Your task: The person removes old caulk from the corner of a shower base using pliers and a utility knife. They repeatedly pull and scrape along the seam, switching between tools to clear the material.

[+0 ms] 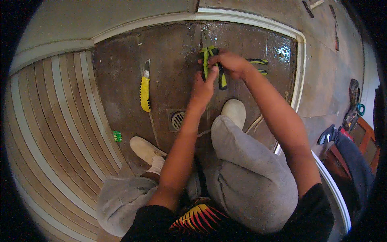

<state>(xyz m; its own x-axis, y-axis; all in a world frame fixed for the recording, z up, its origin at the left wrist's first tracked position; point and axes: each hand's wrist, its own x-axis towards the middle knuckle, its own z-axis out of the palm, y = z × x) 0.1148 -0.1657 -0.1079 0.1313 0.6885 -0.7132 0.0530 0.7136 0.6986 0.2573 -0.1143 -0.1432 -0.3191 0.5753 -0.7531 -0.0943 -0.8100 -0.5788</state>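
Pliers with green and black handles [205, 64] are between my two hands, with their grey jaws pointing away from me. My left hand [202, 88] is closed round the left handle, thumb along it. My right hand [230, 63] reaches in from the right, its fingers bent over the other handle, which sticks out below them. Just past my right wrist, a second tool's green and black handles [258, 61] show; its head is hidden behind my hand. A yellow utility knife [145, 92], blade out, lies on the brown floor to the left.
A round floor drain [177, 120] lies by my left forearm. A small green packet [117, 136] is beside the striped wall panel [60, 121]. A white raised edging [301, 72] borders the floor. Beyond it lie a hammer [309, 9] and a thin red-handled tool [337, 38].
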